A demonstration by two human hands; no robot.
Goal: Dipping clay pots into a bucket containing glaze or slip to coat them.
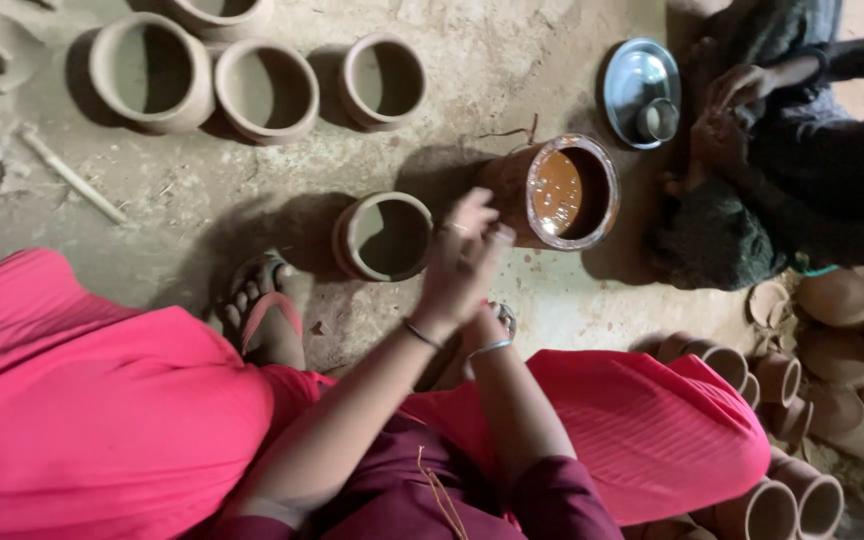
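Observation:
My left hand (464, 262) is raised over the earthen floor, blurred, fingers spread loosely, nothing visible in it. It hovers between an empty clay pot (384, 236) and a larger clay pot of brown liquid (562, 192). My right hand (490, 325) lies just below and behind the left one, mostly hidden by it, so its fingers cannot be made out. Both wrists wear thin bangles. Pink cloth (102, 400) covers my knees on both sides.
Three empty clay pots (264, 90) stand at the top left, with a stick (72, 176) beside them. My sandalled foot (262, 312) rests near the front pot. Another person's hands (732, 100) work beside a steel plate (628, 80). Small clay cups (782, 378) and lids pile up at right.

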